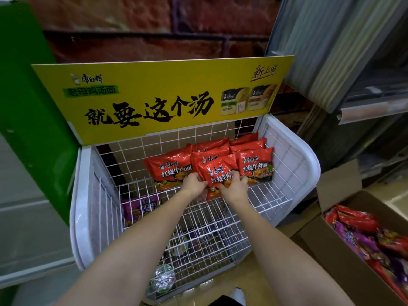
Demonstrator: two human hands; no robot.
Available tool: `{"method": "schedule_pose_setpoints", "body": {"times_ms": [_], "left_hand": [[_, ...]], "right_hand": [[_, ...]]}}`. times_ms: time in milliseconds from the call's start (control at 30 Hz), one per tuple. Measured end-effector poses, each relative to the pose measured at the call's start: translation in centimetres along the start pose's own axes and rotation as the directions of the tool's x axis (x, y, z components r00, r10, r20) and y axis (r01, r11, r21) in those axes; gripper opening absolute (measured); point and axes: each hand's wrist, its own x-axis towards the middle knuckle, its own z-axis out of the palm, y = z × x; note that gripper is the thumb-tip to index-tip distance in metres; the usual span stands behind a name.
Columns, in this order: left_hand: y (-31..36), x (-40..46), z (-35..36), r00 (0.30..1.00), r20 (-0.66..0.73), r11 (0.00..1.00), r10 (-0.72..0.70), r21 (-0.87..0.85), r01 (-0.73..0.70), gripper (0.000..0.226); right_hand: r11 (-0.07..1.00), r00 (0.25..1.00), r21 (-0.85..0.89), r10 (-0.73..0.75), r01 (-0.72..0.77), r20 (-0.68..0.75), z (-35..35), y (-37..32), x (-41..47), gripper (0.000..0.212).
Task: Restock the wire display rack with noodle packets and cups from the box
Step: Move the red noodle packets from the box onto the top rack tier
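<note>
Several red packets [174, 167] already stand in rows on the top shelf [271, 195] of the wire rack [306, 164], filling its right and middle part; exact count not readable, since back rows are partly hidden. One more red packet, the front packet [217, 173], is in hand at the front of the middle row. Left hand [194, 184] pinches its lower left edge, right hand [236, 187] curls round its lower right edge; both grips are closed on this packet, which leans against the one behind it and looks close to seated. Left part of the top shelf shows bare wire, so that row is judged not yet filled. On a lower tier, at the left, one purple packet [140, 208] shows through the wire; further down, a foil-lidded cup [162, 280] sits near the rack's bottom, with other items there too blurred to name. Lower tiers look sparsely stocked. The box [331, 246] stands open on the floor to the right of the rack, well stocked with red and purple packets; no cups can be made out in it. Judgement: task in an early-to-middle stage, top shelf partly done, lower tiers and much of the box remaining. A yellow sign [163, 96] stands behind the top shelf.
</note>
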Motion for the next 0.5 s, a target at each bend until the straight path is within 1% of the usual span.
{"method": "schedule_pose_setpoints", "body": {"times_ms": [100, 233, 367, 500], "left_hand": [[0.1, -0.7, -0.7, 0.999, 0.051, 0.998, -0.013, 0.066, 0.010, 0.014], [0.2, -1.3, -0.5, 0.993, 0.107, 0.998, 0.053, 0.026, -0.056, 0.015], [1.4, -2.1, 1.0, 0.983, 0.124, 0.991, 0.133, -0.003, -0.134, 0.015], [3.4, -2.6, 3.5, 0.975, 0.122, 0.983, 0.184, -0.004, -0.184, 0.016]], "right_hand": [[1.000, 1.000, 0.026, -0.008, 0.009, -0.025, 0.0, -0.1, -0.6, 0.046], [0.991, 0.994, 0.134, 0.001, 0.014, -0.109, -0.2, 0.1, -1.5, 0.031], [0.942, 0.983, 0.334, 0.099, -0.042, -0.157, -1.8, 1.1, -2.2, 0.015], [0.903, 0.961, 0.427, 0.159, -0.050, -0.225, -4.0, 2.5, -2.8, 0.009]]}}
